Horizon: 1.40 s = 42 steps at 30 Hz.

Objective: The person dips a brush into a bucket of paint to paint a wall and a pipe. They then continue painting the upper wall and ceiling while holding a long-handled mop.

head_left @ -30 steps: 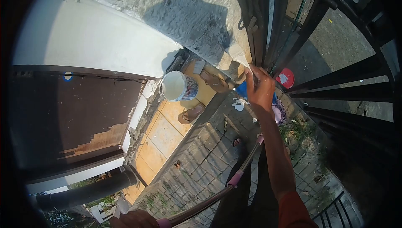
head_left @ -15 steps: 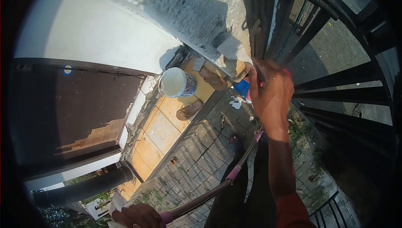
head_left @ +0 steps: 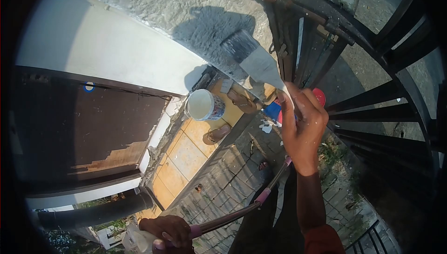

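Note:
My right hand (head_left: pixel 305 133) is closed on the handle of a paintbrush (head_left: pixel 260 65). The brush's wide end points up and left, its dark bristles smeared with white beside the rough wall top (head_left: pixel 209 25). At the lower left, my left hand (head_left: pixel 170 233) has its fingers curled around the pink end of a metal pole (head_left: pixel 233 216). This pole runs up to the right between the hands and has pink bands. A whitish, translucent object (head_left: pixel 139 241) shows beside the left hand, partly hidden by it.
A paint bucket (head_left: pixel 216 107) stands on the orange tiled ledge (head_left: pixel 186 158) beside a pair of sandals (head_left: pixel 216 135). A black metal gate (head_left: pixel 372 112) fills the right side. White scraps (head_left: pixel 267 127) and a blue and red object (head_left: pixel 272 109) lie below the brush.
The paintbrush has swung further up and left, and its bristles now show clearly. My left hand appears slightly higher and further right. The whole view has shifted a little.

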Each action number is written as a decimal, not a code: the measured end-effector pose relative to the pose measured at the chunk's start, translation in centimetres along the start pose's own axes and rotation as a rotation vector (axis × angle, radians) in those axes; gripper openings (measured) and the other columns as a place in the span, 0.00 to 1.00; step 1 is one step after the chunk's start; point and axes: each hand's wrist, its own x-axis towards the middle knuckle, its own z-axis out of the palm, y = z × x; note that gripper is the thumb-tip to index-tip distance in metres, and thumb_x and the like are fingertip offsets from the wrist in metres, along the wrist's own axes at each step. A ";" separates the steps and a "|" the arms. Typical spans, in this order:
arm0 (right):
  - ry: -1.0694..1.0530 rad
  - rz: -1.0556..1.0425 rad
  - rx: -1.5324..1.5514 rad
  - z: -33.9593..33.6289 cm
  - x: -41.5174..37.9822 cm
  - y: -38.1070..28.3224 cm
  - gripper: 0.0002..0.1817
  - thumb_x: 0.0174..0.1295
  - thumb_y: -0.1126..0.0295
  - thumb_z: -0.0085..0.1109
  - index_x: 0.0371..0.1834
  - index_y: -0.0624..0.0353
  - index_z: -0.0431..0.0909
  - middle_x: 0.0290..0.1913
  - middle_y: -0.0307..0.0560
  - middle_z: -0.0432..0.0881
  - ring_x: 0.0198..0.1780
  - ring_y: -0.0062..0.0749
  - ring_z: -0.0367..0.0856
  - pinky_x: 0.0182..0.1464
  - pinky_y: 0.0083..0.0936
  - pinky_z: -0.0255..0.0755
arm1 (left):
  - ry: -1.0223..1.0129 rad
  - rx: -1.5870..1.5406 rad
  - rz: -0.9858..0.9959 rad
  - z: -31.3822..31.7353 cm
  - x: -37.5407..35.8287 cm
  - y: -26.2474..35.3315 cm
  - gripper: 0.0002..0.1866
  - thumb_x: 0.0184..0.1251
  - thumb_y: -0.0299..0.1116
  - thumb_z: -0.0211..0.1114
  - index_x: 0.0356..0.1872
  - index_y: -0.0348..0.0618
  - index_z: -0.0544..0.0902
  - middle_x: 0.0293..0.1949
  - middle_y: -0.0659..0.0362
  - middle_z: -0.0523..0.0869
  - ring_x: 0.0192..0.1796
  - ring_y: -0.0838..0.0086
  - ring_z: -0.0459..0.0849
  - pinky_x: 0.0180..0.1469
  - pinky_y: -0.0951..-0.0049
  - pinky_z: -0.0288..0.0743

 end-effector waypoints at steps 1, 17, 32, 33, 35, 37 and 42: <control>-0.002 0.008 0.002 0.7 0.1 0.4 0.11 0.56 0.75 0.58 0.42 0.64 0.80 0.28 0.50 0.76 0.28 0.45 0.77 0.30 0.33 0.68 | -0.025 -0.011 -0.006 0.0 0.1 -0.1 0.13 0.65 0.37 0.54 0.26 0.46 0.62 0.08 0.64 0.66 0.05 0.81 0.62 0.09 0.80 0.60; -0.257 0.230 -0.513 3.9 -5.1 12.9 0.07 0.55 0.69 0.58 0.34 0.59 0.80 0.33 0.52 0.80 0.35 0.48 0.81 0.36 0.40 0.73 | -0.040 0.024 -0.022 -0.5 0.3 -0.1 0.12 0.66 0.38 0.54 0.28 0.45 0.64 0.11 0.64 0.67 0.06 0.82 0.62 0.09 0.81 0.57; -0.039 0.161 -0.138 1.2 -0.3 5.2 0.10 0.59 0.69 0.57 0.38 0.65 0.82 0.30 0.55 0.80 0.29 0.47 0.81 0.31 0.32 0.70 | -0.020 0.029 0.016 -1.6 -0.3 -0.2 0.12 0.65 0.40 0.53 0.31 0.43 0.64 0.08 0.64 0.66 0.06 0.82 0.63 0.10 0.83 0.59; -0.015 0.249 -0.091 0.8 -0.6 5.0 0.11 0.60 0.69 0.57 0.38 0.66 0.81 0.30 0.55 0.80 0.28 0.44 0.81 0.30 0.31 0.70 | -0.022 0.013 0.014 -1.8 -0.4 -0.2 0.12 0.65 0.40 0.53 0.32 0.43 0.64 0.09 0.64 0.66 0.06 0.82 0.64 0.10 0.83 0.60; 0.008 0.336 -0.042 0.9 -0.6 4.9 0.11 0.61 0.69 0.57 0.39 0.67 0.81 0.29 0.54 0.80 0.27 0.40 0.81 0.30 0.29 0.70 | -0.022 -0.001 0.013 -2.2 -0.4 -0.2 0.13 0.65 0.40 0.53 0.32 0.42 0.64 0.09 0.64 0.66 0.06 0.82 0.64 0.09 0.83 0.60; 0.137 0.249 0.081 1.5 -0.2 5.0 0.12 0.62 0.69 0.56 0.41 0.68 0.81 0.28 0.53 0.80 0.27 0.36 0.80 0.29 0.27 0.70 | -0.001 0.009 -0.004 -2.5 -0.5 -0.1 0.13 0.65 0.40 0.54 0.32 0.42 0.64 0.09 0.64 0.67 0.07 0.82 0.64 0.09 0.83 0.61; 0.070 0.080 -0.137 4.7 1.3 6.6 0.12 0.63 0.69 0.53 0.42 0.67 0.80 0.29 0.60 0.79 0.29 0.53 0.79 0.33 0.36 0.71 | -0.017 -0.014 -0.002 -2.5 -0.6 0.0 0.12 0.65 0.39 0.55 0.30 0.42 0.65 0.09 0.64 0.67 0.06 0.81 0.64 0.10 0.81 0.62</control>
